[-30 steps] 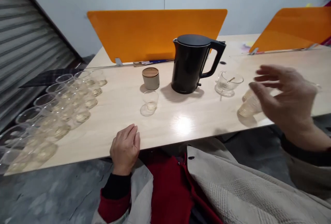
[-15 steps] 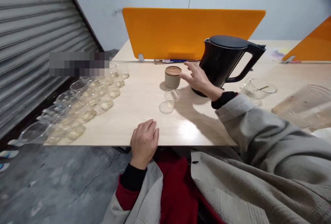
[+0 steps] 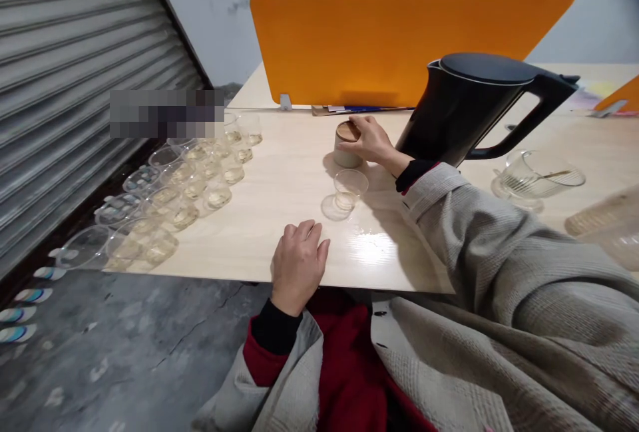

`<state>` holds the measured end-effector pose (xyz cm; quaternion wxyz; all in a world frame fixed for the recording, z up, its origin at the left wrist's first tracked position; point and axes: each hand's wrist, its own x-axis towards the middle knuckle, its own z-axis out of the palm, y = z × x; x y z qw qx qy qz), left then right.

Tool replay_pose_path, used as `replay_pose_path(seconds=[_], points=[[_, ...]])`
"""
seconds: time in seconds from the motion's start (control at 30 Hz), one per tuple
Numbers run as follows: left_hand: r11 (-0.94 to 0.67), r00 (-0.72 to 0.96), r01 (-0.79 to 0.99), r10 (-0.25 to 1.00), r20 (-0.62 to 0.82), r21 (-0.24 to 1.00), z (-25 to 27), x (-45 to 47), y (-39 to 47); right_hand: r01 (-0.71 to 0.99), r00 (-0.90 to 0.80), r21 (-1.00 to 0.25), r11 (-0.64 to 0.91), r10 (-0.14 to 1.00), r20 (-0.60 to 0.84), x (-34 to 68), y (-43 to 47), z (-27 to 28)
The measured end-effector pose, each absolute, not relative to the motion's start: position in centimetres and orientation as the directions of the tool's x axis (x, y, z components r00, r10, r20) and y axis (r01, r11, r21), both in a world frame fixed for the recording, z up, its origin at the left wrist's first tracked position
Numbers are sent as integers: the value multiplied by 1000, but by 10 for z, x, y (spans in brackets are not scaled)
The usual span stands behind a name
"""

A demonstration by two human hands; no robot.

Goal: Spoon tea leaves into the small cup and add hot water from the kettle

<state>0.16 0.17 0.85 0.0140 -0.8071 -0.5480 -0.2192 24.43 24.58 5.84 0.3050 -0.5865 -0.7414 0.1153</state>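
Observation:
My right hand [image 3: 372,139] has its thumb and fingers around the top of a small beige jar [image 3: 344,156], at its round wooden lid [image 3: 347,130]; part of the lid is hidden under the fingers. In front of the jar stands a clear plastic cup [image 3: 351,182], with what looks like a little at its bottom. My left hand [image 3: 298,265] rests on the table near the front edge, back of the hand up, fingers stretched forward and holding nothing. Just right of my right hand is a black kettle [image 3: 464,99].
Rows of clear cups [image 3: 184,186] with pale contents fill the table's left side. On the right are a glass pitcher [image 3: 542,176] with a thin stick-like utensil in it and stacked clear cups [image 3: 606,219]. An orange divider [image 3: 399,46] stands behind.
My right hand has come down from beside the jar onto its lid. The view has shifted, so the table things appear farther right. My left hand still rests by the table edge.

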Motion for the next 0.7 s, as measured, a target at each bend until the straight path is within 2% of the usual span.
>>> replay_pose_path(seconds=[0.17,0.37,0.5,0.6,0.7], points=[[-405,300,885,874,382,232,7,0,2,843,-20,-486,229,917,398,248,244,61],[-413,284,846,884,371,337,2,-6,5,859,-66,-406,311,854,516,264,218,96],[-394,235,748,910,342,534,-1,-9,26,860,-72,-394,323,843,534,271,178,121],[-299,189,602,954,231,741,3,0,48,862,-53,-405,305,849,527,275,155,125],[-230,224,492,966,133,840,8,18,64,866,-25,-417,278,855,518,280,144,119]])
